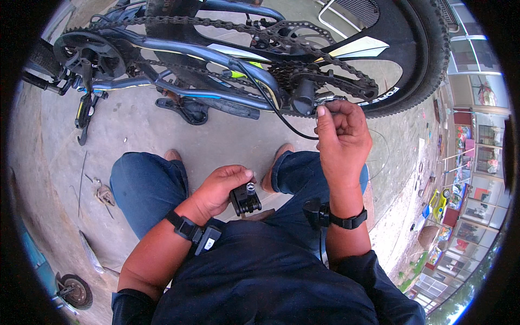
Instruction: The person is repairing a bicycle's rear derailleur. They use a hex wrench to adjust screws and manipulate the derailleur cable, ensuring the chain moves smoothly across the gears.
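My left hand [225, 187] is closed around a black folding multi-tool [245, 199], with a shiny metal socket bit showing near my thumb. My right hand [345, 130] is raised to the rear derailleur [304, 97] of a bicycle, thumb and fingers pinched at the shift cable. The black cable housing [280, 115] curves from the blue frame [227, 61] and passes behind this hand. A thin bare inner wire [388, 148] loops out to its right. My fingers hide the cable's exact end. The chain [195, 22] runs from the crankset [87, 57] to the derailleur cage.
The rear wheel [430, 53] with its knobby tyre spans the upper right. A pedal [83, 111] hangs at the left. Wires and a rag [103, 194] lie on the concrete floor [138, 134]. A small wheel [77, 291] stands lower left; a yellow toy vehicle [440, 205] is far right.
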